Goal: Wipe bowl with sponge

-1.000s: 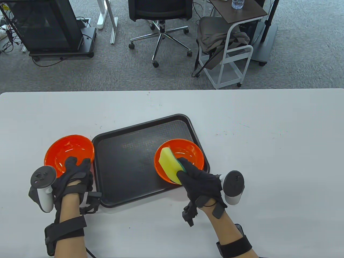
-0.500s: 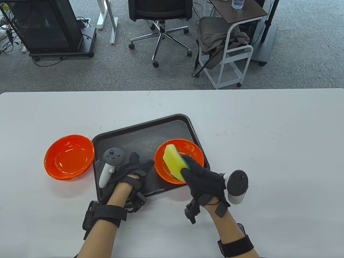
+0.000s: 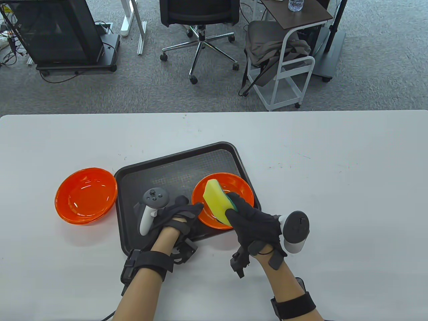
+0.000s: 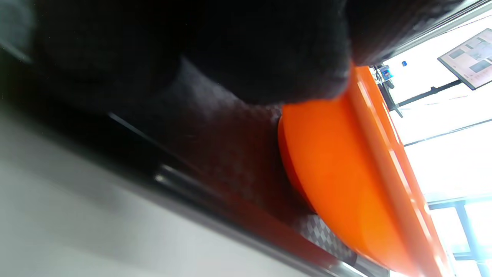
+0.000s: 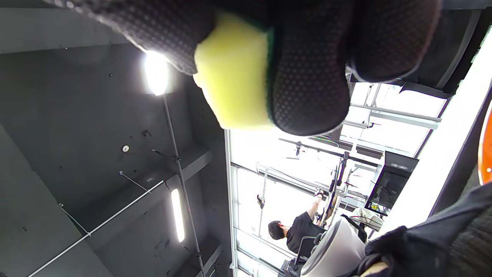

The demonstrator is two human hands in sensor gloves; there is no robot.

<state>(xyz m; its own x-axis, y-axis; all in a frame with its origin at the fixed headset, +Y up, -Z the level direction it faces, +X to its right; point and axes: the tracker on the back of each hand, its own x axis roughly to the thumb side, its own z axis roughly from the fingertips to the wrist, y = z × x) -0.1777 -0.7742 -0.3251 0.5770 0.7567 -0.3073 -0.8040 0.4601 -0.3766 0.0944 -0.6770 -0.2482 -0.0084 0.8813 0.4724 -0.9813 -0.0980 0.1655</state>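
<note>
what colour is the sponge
Yellow with a green backing; the sponge shows best in the table view.

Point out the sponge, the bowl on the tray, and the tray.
sponge [image 3: 214, 199], table view, yellow face.
bowl [image 3: 241, 187], table view, inner wall.
tray [image 3: 160, 180], table view, bare floor.

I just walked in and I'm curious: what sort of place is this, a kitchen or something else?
Probably an office or lab, not a kitchen. Behind the table there is grey carpet, a swivel chair and a rolling cart. No sink or stove shows.
</note>
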